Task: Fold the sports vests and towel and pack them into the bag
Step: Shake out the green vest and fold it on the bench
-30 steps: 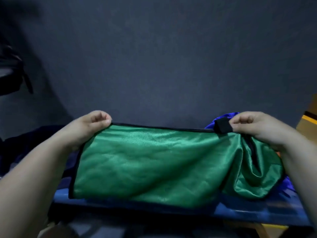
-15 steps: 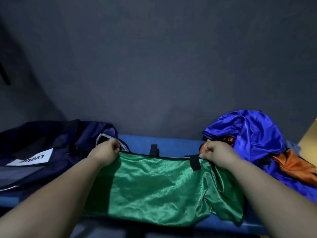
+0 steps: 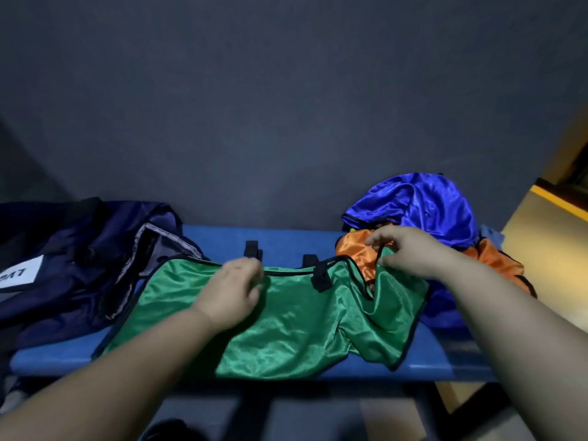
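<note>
Green vest (image 3: 286,329): spread flat on blue desk (image 3: 286,243), front edge at desk lip, rt end rumpled.
Left hand (image 3: 230,291): palm down on vest by top hem, mid-left; fingers blurred, grip can't tell.
Right hand (image 3: 404,253): fingers curled, pinching vest's top rt corner.
Bag (image 3: 79,249): navy, open, at vest's left end.
Pile: blue vest (image 3: 413,202) over orange vest (image 3: 496,259), behind rt hand.
Room: dark grey wall (image 3: 286,106) behind desk, dim light.
Unclear: bag cut off at left; its white label (image 3: 19,275) only partly in frame.
</note>
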Available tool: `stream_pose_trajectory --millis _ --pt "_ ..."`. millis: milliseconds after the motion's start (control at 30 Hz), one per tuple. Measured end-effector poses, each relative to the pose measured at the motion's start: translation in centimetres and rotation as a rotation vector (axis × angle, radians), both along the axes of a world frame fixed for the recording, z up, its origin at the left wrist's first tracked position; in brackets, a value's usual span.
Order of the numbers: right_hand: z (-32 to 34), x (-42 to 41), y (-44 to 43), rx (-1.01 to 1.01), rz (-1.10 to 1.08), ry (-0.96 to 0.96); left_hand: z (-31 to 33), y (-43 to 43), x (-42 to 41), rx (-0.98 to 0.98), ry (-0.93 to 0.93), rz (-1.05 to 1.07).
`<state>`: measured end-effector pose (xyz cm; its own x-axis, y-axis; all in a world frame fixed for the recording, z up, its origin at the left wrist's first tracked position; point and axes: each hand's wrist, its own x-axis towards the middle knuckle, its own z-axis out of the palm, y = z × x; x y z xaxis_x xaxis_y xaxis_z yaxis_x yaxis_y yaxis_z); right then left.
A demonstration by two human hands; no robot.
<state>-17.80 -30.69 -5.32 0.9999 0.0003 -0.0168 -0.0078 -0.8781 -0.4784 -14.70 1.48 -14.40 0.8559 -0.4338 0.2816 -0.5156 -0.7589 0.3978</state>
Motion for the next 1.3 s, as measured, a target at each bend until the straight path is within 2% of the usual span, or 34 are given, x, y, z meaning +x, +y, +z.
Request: stream_pose_trajectory --millis 67,167,367,600,733,933,1300 --pt "0.6 -0.6 -0.4 0.014 -0.005 -0.063 -1.4 -1.8 -0.4 0.101 0.096 -0.061" --pt "2.6 -1.8 -1.9 -0.01 -0.038 -0.137 -2.6 -2.8 -0.6 0.281 0.142 -0.113" --pt "5.8 -3.3 -7.1 -0.047 -0.227 -0.322 -2.3 -3.1 -0.4 0.438 0.207 -0.156" --pt "-0.1 -2.8 -9.9 -0.084 -0.465 -0.325 -2.0 -3.3 0.3 0.519 0.284 -0.2" --pt "-3.2 -3.7 -9.4 0.012 -0.597 -0.41 -1.5 -3.6 0.4 0.511 0.29 -0.186" --pt "-5.1 -5.0 -8.4 0.106 -0.699 -0.499 -0.7 -5.9 0.0 0.466 -0.029 -0.125" --pt "-5.2 -6.2 -8.2 0.068 -0.661 -0.368 -1.5 -8.7 -0.3 0.172 0.236 -0.166"
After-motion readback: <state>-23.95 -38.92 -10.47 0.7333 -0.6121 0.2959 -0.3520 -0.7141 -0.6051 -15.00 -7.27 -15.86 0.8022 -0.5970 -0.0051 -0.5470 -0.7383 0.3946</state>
